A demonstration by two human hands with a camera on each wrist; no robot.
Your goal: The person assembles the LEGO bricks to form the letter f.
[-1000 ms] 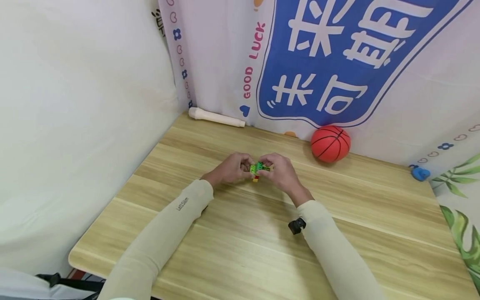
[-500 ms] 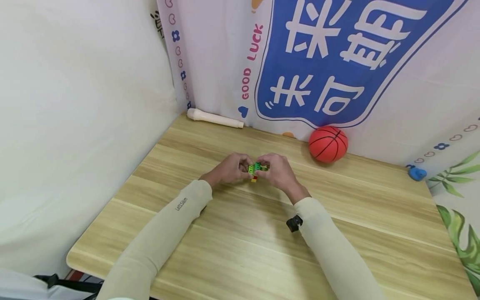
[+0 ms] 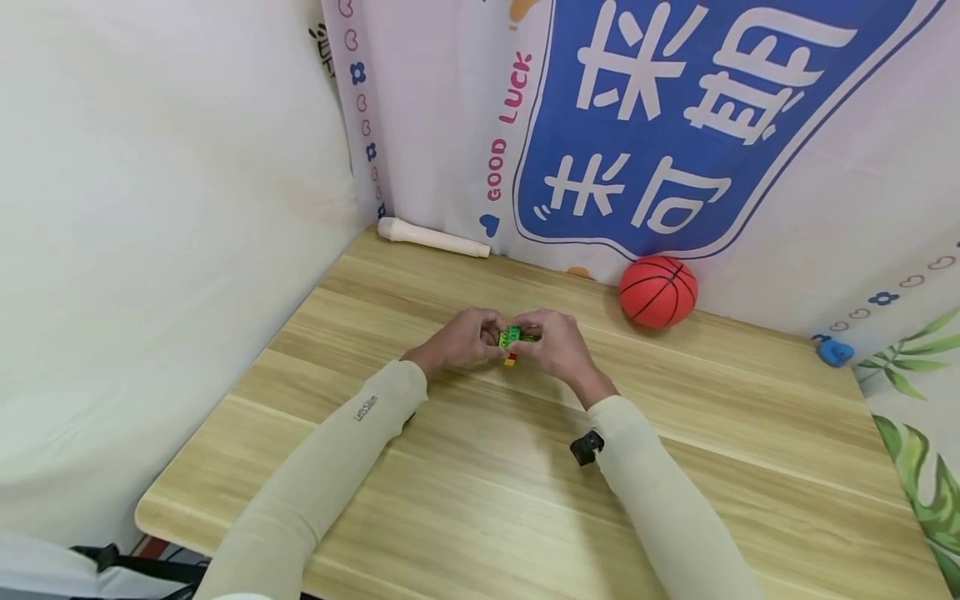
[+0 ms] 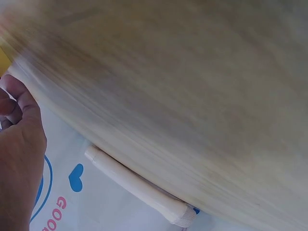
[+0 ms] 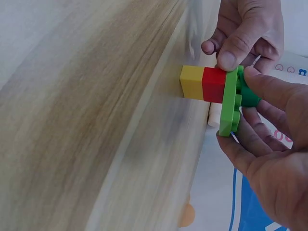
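A small stack of toy building bricks stands on the table between my hands. In the right wrist view it has a yellow brick at the bottom, a red brick above it and a long light green brick across the top. A dark green brick sits on the studs of the light green one. My left hand pinches one end of the light green brick. My right hand grips the dark green brick with its thumb, its fingers at the light green brick's other end.
A white microphone-shaped object lies along the table's back edge. A red basketball rests against the printed backdrop, and a small blue object is at the back right corner. A white wall borders the left.
The dark green brick has shifted slightly left over the light green one, with my right hand a little closer to my left. My left hand holds nearly still.
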